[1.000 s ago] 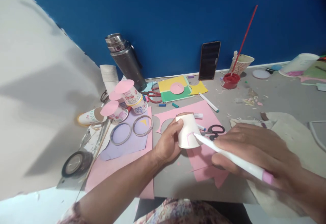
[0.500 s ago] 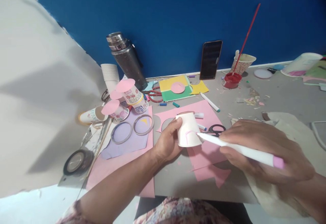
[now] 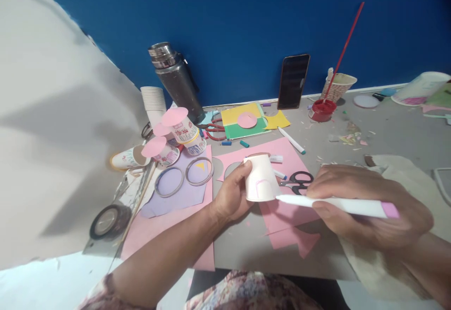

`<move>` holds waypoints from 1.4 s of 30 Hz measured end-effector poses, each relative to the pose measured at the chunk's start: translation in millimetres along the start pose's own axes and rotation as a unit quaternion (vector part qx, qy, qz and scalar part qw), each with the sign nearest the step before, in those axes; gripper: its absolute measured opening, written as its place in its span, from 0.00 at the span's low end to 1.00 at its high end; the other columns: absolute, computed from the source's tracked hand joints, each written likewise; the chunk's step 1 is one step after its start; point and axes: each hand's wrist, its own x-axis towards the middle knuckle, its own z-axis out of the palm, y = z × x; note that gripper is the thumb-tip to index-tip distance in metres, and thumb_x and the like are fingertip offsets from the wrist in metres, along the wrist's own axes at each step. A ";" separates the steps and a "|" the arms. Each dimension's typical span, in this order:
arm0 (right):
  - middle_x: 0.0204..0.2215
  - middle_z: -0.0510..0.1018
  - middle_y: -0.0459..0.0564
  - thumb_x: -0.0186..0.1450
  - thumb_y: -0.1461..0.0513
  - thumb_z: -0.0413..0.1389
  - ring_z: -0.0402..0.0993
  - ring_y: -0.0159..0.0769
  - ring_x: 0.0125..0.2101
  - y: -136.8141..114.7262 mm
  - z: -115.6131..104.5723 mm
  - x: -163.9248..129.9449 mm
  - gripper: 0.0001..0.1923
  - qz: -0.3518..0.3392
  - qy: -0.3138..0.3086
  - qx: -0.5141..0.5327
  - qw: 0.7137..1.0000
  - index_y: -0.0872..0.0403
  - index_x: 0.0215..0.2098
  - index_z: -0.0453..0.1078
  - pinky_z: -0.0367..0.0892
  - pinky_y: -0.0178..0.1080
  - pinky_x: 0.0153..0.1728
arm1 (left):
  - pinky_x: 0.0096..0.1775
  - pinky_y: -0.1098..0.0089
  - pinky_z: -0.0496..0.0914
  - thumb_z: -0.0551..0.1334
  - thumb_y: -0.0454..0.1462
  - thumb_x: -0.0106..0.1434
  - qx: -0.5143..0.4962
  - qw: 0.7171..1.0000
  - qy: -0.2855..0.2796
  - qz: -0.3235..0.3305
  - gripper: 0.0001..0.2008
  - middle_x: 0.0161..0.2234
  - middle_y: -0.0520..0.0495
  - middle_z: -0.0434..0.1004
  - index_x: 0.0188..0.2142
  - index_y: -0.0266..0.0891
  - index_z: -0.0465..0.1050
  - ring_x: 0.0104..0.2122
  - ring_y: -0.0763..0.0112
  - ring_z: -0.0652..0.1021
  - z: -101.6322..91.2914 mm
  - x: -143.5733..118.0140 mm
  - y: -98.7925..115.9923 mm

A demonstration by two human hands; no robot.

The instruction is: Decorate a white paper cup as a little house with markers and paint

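— What is the left hand (image 3: 230,197) gripping?

— A smooth white paper cup (image 3: 260,178), upside down, tapering upward over the pink paper (image 3: 282,213).

— And the right hand (image 3: 366,204)?

— Its fingers are closing round a slim white marker (image 3: 334,203), lying nearly level, tip pointing left at the cup's lower rim. Scissors (image 3: 298,182) are lying just behind; bare grey table (image 3: 387,136) beyond.

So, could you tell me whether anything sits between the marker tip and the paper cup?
Nothing visible does. The left hand grips the upturned paper cup from its left side, and the marker in the right hand reaches the cup's lower right edge. The scissors lie behind, clear of it.
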 end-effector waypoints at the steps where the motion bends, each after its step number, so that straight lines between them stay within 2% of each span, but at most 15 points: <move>1: 0.27 0.86 0.49 0.74 0.62 0.57 0.83 0.35 0.25 0.4 0.0 -0.4 0.08 0.000 0.001 0.005 1.000 0.52 0.37 0.76 0.78 0.40 0.31 | 0.40 0.57 0.78 0.74 0.51 0.58 0.003 1.000 0.004 0.001 0.37 0.39 0.34 0.87 0.59 0.30 0.72 0.37 0.48 0.86 0.7 -0.3 0.3; 7: 0.27 0.86 0.48 0.74 0.65 0.56 0.84 0.38 0.26 0.5 0.6 3.4 0.05 -0.016 0.006 -0.017 1.000 0.50 0.44 0.74 0.79 0.40 0.29 | 0.36 0.63 0.77 0.76 0.51 0.54 0.015 1.000 0.005 0.017 0.37 0.38 0.36 0.86 0.56 0.30 0.73 0.35 0.53 0.85 6.3 -1.3 1.4; 10: 0.27 0.86 0.48 0.72 0.66 0.56 0.84 0.39 0.24 0.9 1.2 4.2 0.06 -0.026 0.020 -0.021 0.999 0.50 0.43 0.74 0.80 0.41 0.28 | 0.37 0.62 0.76 0.75 0.51 0.55 0.020 1.000 0.000 0.021 0.36 0.38 0.36 0.86 0.55 0.30 0.73 0.36 0.52 0.85 6.8 -1.7 1.7; 14: 0.27 0.86 0.46 0.70 0.67 0.58 0.84 0.40 0.26 1.5 0.2 2.8 0.07 -0.007 0.008 -0.005 1.000 0.49 0.44 0.75 0.80 0.42 0.29 | 0.36 0.62 0.76 0.74 0.52 0.57 0.027 0.999 -0.020 0.020 0.35 0.39 0.35 0.86 0.56 0.31 0.73 0.38 0.50 0.85 3.8 -1.6 -0.4; 20: 0.28 0.86 0.47 0.71 0.66 0.59 0.84 0.39 0.27 2.2 1.6 2.4 0.05 0.000 0.010 0.018 1.000 0.50 0.43 0.75 0.80 0.42 0.31 | 0.41 0.58 0.78 0.74 0.53 0.57 0.034 0.998 -0.051 0.016 0.35 0.40 0.35 0.86 0.57 0.34 0.73 0.42 0.47 0.85 0.8 0.0 -4.4; 24: 0.29 0.85 0.48 0.71 0.66 0.60 0.83 0.38 0.29 4.2 -1.6 2.2 0.04 0.018 0.002 0.035 0.999 0.51 0.42 0.76 0.79 0.41 0.33 | 0.40 0.60 0.77 0.73 0.53 0.58 0.036 0.998 -0.037 0.022 0.34 0.40 0.35 0.86 0.56 0.32 0.74 0.40 0.51 0.85 0.3 0.1 -3.9; 28: 0.29 0.85 0.49 0.72 0.65 0.59 0.82 0.37 0.28 4.8 -4.1 1.2 0.03 0.023 -0.010 0.022 0.999 0.52 0.41 0.76 0.78 0.40 0.32 | 0.37 0.62 0.76 0.72 0.53 0.59 0.038 0.999 -0.032 0.023 0.34 0.36 0.37 0.86 0.55 0.31 0.75 0.35 0.54 0.85 -1.1 0.0 -4.1; 35: 0.29 0.86 0.47 0.72 0.65 0.59 0.83 0.40 0.27 3.0 1.2 1.7 0.05 -0.001 0.005 0.024 1.000 0.49 0.44 0.75 0.79 0.44 0.30 | 0.39 0.63 0.76 0.75 0.53 0.54 0.046 0.999 0.001 0.022 0.35 0.41 0.37 0.86 0.54 0.33 0.76 0.42 0.51 0.84 0.1 0.9 -6.9; 42: 0.28 0.85 0.47 0.71 0.65 0.59 0.84 0.39 0.28 3.8 -1.5 2.1 0.05 0.014 -0.013 0.012 1.000 0.49 0.41 0.77 0.80 0.41 0.32 | 0.42 0.60 0.78 0.74 0.52 0.57 0.047 0.998 -0.029 0.032 0.33 0.39 0.37 0.86 0.55 0.33 0.76 0.42 0.49 0.85 0.4 1.6 -8.3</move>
